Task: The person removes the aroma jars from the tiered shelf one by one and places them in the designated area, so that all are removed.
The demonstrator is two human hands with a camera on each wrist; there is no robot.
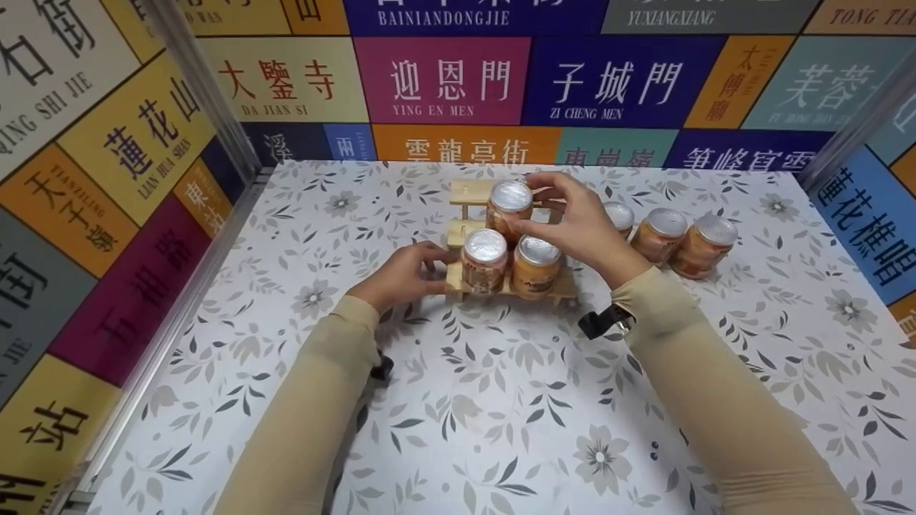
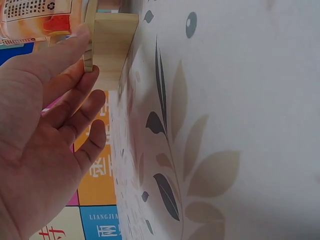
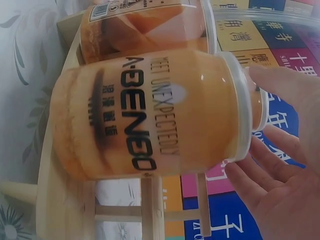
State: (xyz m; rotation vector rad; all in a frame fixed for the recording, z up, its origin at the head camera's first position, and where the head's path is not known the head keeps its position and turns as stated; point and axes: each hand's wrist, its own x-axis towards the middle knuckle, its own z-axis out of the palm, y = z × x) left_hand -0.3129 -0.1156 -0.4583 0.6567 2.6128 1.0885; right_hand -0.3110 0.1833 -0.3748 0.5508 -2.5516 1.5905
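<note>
A small stepped wooden rack (image 1: 469,192) stands on the table. Two orange jars with silvery lids, the left jar (image 1: 483,270) and the right jar (image 1: 535,273), sit side by side on its lowest step. Behind them, a third jar (image 1: 509,204) is at the middle step, its base hidden. My right hand (image 1: 583,222) holds this third jar, thumb at the near side and fingers behind the lid. With thumb above and fingertips below, my left hand (image 2: 55,120) pinches the end of the rack's lowest board (image 2: 90,55). Printed lettering shows on the right jar (image 3: 145,115) in the right wrist view.
To the right of the rack stand three more jars: one partly hidden jar (image 1: 619,217), a middle jar (image 1: 658,236) and an outer jar (image 1: 705,247). A floral cloth (image 1: 458,429) covers the table. Panels with printed characters (image 1: 444,79) rise behind and at both sides.
</note>
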